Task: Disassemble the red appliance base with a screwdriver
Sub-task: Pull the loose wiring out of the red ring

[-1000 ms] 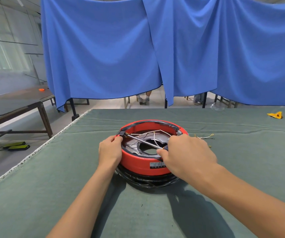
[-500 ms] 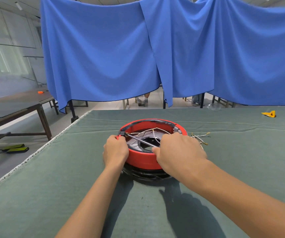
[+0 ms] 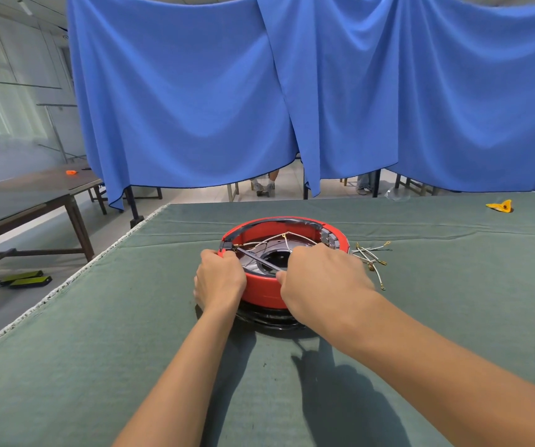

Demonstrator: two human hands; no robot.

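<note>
**Both hands on the red appliance base, screwdriver inside**

The red appliance base (image 3: pixel 261 290) sits on the green cloth of the desk (image 3: pixel 98 350), a little left of the middle and near you. It is a round red ring, open on top, and it rests on a black part below. Inside you can see a dark metal plate and some thin white wires.

Your left hand (image 3: pixel 219 280) grips the left rim of the base; the fingers are curled over the edge, next to a small black block on the rim. Your right hand (image 3: pixel 324 280) is closed around the handle of the screwdriver (image 3: pixel 258 260); the handle itself is hidden under the hand. The dark shaft goes out to the left and away from you, and its tip is at the black block beside your left fingers.

Just right of the base, loose wires with terminals (image 3: pixel 371 258) lie on the cloth. Far right, near the back edge, there is a small yellow object (image 3: pixel 501 206). Blue curtains (image 3: pixel 195 91) hang behind the desk.
</note>
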